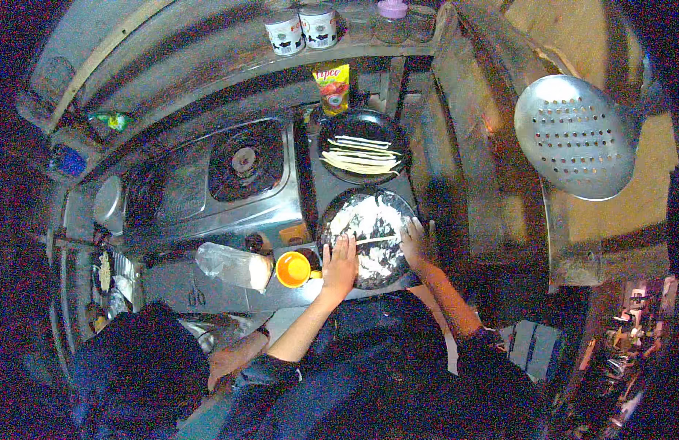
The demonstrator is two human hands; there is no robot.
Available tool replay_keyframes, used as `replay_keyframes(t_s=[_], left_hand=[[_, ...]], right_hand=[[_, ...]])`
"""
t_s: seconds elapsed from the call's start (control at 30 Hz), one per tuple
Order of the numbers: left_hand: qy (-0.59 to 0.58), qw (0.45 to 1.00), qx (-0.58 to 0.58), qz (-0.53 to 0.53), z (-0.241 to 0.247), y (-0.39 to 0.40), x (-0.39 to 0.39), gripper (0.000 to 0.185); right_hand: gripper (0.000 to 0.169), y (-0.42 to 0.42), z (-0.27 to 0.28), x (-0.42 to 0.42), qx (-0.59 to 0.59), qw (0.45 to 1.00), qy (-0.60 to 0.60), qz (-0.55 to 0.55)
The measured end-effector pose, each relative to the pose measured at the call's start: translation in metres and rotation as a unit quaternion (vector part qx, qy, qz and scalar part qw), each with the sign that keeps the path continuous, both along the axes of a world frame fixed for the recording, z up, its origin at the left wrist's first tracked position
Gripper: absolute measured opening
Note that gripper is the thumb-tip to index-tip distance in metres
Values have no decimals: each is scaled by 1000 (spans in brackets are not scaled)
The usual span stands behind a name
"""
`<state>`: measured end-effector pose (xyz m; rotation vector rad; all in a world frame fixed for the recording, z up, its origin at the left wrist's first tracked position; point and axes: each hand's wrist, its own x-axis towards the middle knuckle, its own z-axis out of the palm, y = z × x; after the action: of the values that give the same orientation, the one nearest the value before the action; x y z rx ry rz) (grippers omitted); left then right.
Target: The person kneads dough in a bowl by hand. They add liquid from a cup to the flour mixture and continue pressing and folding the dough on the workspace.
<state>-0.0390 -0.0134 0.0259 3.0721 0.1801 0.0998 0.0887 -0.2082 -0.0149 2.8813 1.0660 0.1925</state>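
Observation:
A thin dough strand [377, 240] stretches across a round dark board or tray [367, 283] dusted with white flour [367, 212]. My left hand [341, 263] lies palm down at the strand's left end, fingers extended. At its right end is my right hand [419, 245], spread over the tray's rim and slightly blurred. Whatever dough lies beneath either palm is hidden. Several pale dough strips [362, 159] rest roughly side by side on a second round dark tray [367, 120] just beyond.
Left of my left hand stands a yellow mug [293, 269], beside a clear plastic bag of white powder [237, 267]. A gas stove [243, 159] is farther left. Behind the trays are a yellow sachet [332, 91] and shelved cans [319, 26]. A perforated skimmer [578, 137] hangs right. Another person [141, 363] is lower left.

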Motion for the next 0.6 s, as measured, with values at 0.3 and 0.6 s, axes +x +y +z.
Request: replay_keyframes(t_s=[0.3,0.6], left_hand=[[21,999,-43,18,16,15,20,34],[-45,998,-50,18,22,10,20,37]], right_hand=[[6,1,-1,25,226,966,-31,-122],[21,18,13,2,194,977,-43,-77]])
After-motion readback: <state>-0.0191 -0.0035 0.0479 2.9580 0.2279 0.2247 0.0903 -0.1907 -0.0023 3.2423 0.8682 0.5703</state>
